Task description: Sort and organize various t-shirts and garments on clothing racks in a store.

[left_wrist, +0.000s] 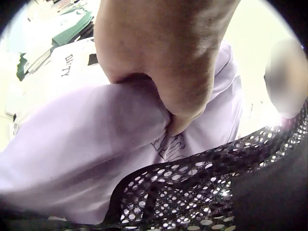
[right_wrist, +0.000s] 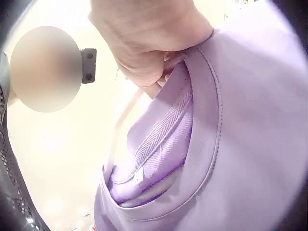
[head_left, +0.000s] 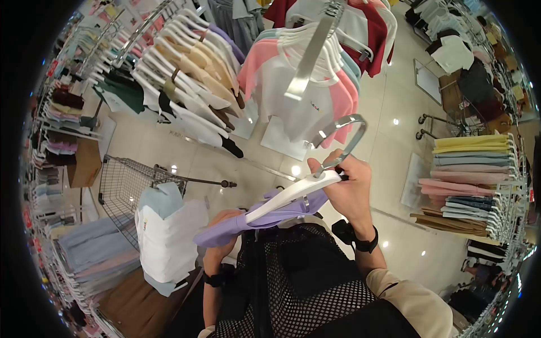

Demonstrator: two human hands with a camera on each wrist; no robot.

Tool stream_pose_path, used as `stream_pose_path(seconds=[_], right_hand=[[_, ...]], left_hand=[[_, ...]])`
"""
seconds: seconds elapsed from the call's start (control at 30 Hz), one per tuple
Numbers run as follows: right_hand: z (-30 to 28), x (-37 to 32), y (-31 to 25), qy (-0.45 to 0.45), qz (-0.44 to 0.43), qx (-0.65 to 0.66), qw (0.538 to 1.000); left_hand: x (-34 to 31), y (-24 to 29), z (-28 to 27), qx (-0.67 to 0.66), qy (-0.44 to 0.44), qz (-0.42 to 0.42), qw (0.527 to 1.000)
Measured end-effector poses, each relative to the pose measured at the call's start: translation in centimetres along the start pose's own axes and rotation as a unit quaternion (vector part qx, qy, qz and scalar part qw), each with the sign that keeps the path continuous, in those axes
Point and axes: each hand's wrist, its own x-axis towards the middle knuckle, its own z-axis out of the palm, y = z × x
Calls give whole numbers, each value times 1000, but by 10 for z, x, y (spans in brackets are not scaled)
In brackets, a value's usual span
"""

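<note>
A lavender shirt (head_left: 222, 232) hangs on a white hanger (head_left: 287, 196) with a metal hook (head_left: 354, 135), held in front of the person's chest. My right hand (head_left: 348, 183) grips the hanger near the base of the hook. In the right wrist view, that hand is at the shirt's collar (right_wrist: 211, 101), whose neck opening gapes below the fingers. My left hand (left_wrist: 159, 62) grips a fold of the lavender fabric at the other side, thumb pressed into the cloth. Part of a dark printed design (left_wrist: 171, 147) shows below that thumb; the left fingertips are hidden.
A rack ahead carries white-and-pink shirts (head_left: 270, 84) below a metal bar (head_left: 310, 62). Beige shirts (head_left: 197, 62) hang to its left. A wire cart (head_left: 121, 186) stands at left beside a white-and-blue shirt (head_left: 169, 242). Folded-over trousers (head_left: 468, 174) hang at right.
</note>
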Motion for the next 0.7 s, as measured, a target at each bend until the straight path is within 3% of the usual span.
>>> stream_pose_path(seconds=[0.13,0.27,0.4,0.7], right_hand=[[-9,0,22,-34,50,28,998],[-11,8,36,1,75,8,997],[-9,25,64,52,106,7,993],[2,117,125,68,103,-22,992]], left_hand=[[32,8,-2,88,-57,33,994],[55,30,5,59,16,-64,996],[56,15,-1,73,60,-134,986],[29,2,4,56,-11,-202,978]])
